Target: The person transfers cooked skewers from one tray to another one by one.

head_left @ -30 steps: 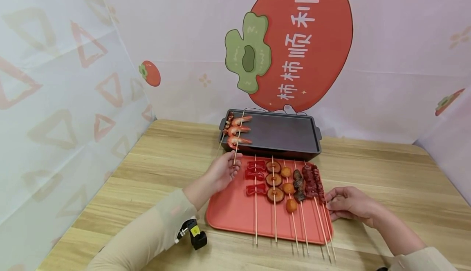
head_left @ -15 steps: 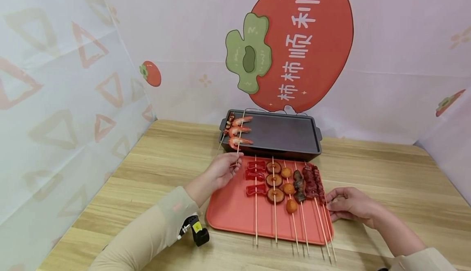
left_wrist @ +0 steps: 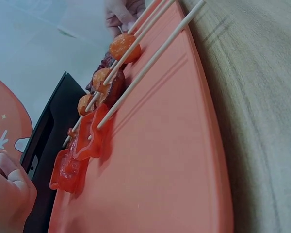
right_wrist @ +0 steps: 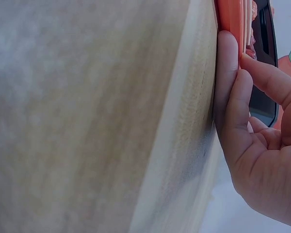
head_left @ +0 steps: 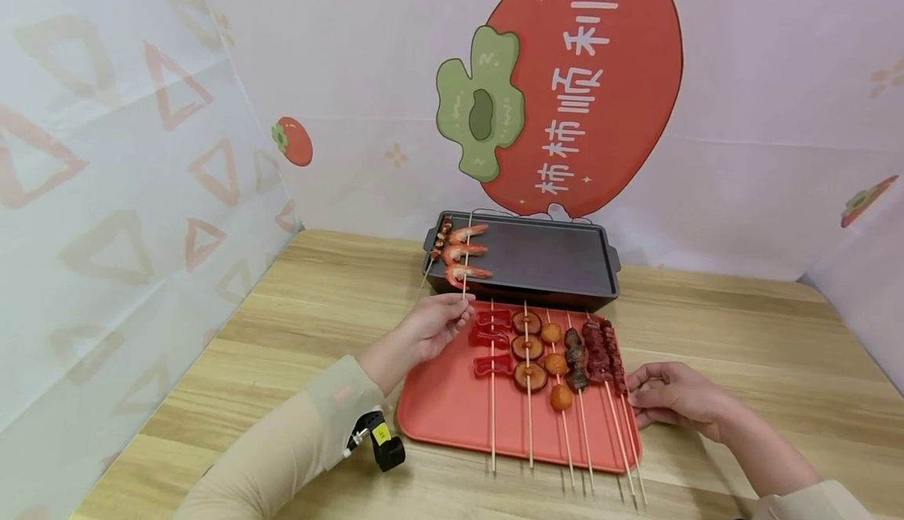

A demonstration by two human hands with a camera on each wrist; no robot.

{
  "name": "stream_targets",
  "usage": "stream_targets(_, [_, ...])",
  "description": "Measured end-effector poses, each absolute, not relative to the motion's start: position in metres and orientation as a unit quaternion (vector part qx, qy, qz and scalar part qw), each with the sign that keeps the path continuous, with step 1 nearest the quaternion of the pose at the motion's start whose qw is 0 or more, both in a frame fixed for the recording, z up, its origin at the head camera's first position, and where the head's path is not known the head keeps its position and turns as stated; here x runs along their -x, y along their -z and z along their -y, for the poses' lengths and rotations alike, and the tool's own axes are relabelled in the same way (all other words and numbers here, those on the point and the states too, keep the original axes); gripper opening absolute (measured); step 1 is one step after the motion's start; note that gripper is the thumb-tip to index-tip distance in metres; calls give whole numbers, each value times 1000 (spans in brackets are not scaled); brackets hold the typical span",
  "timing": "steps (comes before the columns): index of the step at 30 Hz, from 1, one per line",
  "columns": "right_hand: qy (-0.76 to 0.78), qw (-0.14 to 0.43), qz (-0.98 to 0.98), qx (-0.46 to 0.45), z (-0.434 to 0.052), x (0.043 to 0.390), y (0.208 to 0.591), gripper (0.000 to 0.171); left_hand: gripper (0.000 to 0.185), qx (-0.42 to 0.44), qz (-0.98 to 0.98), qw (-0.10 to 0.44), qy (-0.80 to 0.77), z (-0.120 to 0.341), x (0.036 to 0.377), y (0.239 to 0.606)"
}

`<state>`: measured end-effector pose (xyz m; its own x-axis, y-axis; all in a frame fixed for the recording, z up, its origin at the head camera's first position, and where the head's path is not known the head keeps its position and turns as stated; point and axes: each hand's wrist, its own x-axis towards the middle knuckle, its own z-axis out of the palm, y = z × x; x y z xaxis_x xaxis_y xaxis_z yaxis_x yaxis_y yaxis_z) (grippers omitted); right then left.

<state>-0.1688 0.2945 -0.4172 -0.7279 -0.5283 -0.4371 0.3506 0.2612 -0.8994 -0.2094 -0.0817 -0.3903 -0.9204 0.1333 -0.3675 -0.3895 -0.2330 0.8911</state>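
My left hand [head_left: 435, 328] pinches the stick of a shrimp skewer [head_left: 467, 253] near its lower end. Three orange-red shrimp are on it, lying at the left of the dark grill pan [head_left: 544, 257]. Beside them is a thinner skewer of small brown pieces [head_left: 441, 239]. My right hand [head_left: 678, 396] grips the right rim of the red tray [head_left: 441, 414], its fingertips meeting at the edge in the right wrist view. In the left wrist view, part of the left hand [left_wrist: 9, 194] shows near the pan, but the shrimp skewer is out of sight.
On the tray lie skewers of red bow-shaped pieces [head_left: 493, 365], mushroom slices [head_left: 530, 377], orange balls [head_left: 561, 398], dark meat [head_left: 577, 359] and red meat [head_left: 597, 351]. Their sticks overhang its front edge. The pan stands right behind the tray, before a printed backdrop [head_left: 353, 73].
My left hand has shifted slightly right and its fingers now cover the stick's lower end. The shrimp have slid a little right with it. My right hand stays at the tray rim.
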Motion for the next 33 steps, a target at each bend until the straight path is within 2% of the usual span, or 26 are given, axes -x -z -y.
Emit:
stream_targets(13, [610, 367, -699, 66, -295, 169, 417, 21, 29, 106, -623, 165, -757, 82, 204, 389])
stream_targets(24, [611, 367, -698, 72, -296, 168, 419, 20, 33, 101, -632, 171, -749, 83, 201, 392])
stream_targets(33, [611, 365, -699, 71, -296, 169, 419, 20, 33, 72, -655, 149, -737, 82, 193, 386])
